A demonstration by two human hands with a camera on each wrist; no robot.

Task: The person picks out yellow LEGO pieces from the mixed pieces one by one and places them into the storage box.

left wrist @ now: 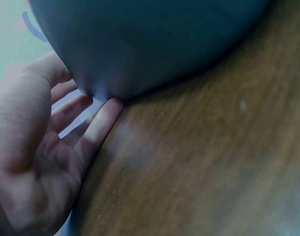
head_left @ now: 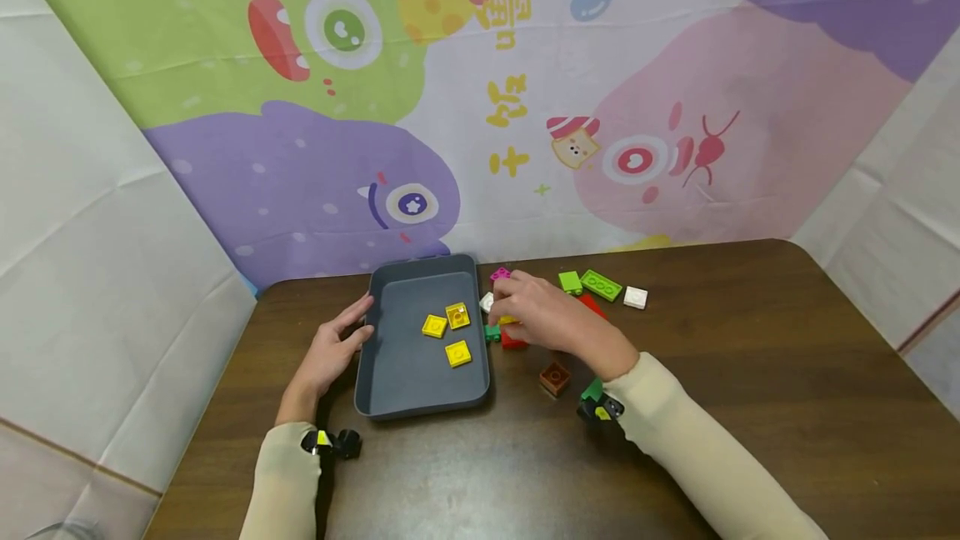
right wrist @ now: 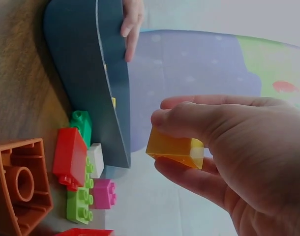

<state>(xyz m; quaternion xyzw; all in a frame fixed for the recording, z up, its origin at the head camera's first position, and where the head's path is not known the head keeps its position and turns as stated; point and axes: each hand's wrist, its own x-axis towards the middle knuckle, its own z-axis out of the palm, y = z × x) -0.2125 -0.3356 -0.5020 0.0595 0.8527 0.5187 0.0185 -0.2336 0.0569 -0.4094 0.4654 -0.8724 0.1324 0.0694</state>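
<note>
A yellow toy block [right wrist: 172,147] is pinched between the thumb and fingers of my right hand [head_left: 536,312]. That hand is raised just right of the grey tray [head_left: 401,377], over a cluster of blocks. Three yellow blocks [head_left: 458,354] lie in the tray, toward its right side. My left hand [head_left: 330,355] rests at the tray's left edge, its fingers fairly straight and touching the side. In the left wrist view, fingertips of the left hand [left wrist: 46,132] meet the tray wall [left wrist: 140,49] close to the tabletop.
Beside the tray's right wall lie green [right wrist: 81,127], red [right wrist: 70,156], white [right wrist: 96,160] and magenta [right wrist: 104,193] blocks. A brown block [head_left: 555,378] sits nearer the front. Light green [head_left: 602,285] and white [head_left: 635,297] blocks lie farther right. A printed cloth [head_left: 510,215] hangs behind the table.
</note>
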